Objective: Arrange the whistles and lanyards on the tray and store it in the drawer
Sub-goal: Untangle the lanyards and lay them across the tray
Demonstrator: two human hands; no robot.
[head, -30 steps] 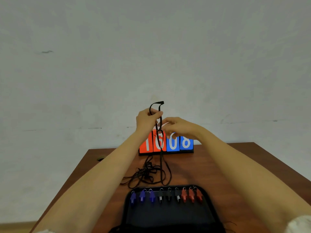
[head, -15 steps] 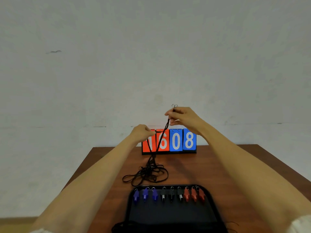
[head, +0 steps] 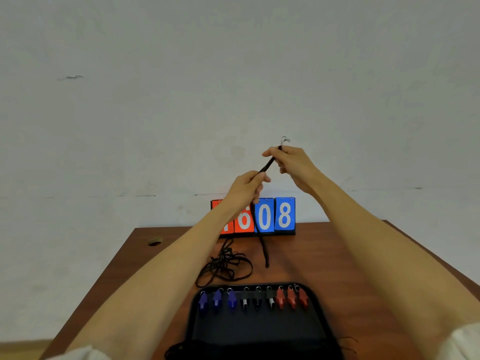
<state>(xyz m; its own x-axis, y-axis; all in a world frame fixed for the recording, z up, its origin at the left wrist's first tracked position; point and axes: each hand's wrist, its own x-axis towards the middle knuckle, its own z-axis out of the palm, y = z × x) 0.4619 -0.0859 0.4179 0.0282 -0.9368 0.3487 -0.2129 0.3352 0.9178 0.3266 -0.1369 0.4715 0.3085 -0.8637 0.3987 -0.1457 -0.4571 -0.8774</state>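
Note:
A black tray lies at the table's near edge. Along its far rim stands a row of whistles: blue on the left, black in the middle, red on the right. I hold one black lanyard doubled up in the air above the table. My right hand pinches its top end high up, and my left hand grips it just below. The lanyard's lower end hangs down to the table top. A tangled heap of black lanyards lies on the table beyond the tray's left corner.
A flip scoreboard with red and blue number cards stands at the table's far edge against the white wall. A round cable hole is at the far left corner. Loose black cord shows at the tray's near edge.
My right hand has risen with the lanyard's end. My left hand has moved up and right to grip the cord just below it. The lanyard now hangs clear of the heap.

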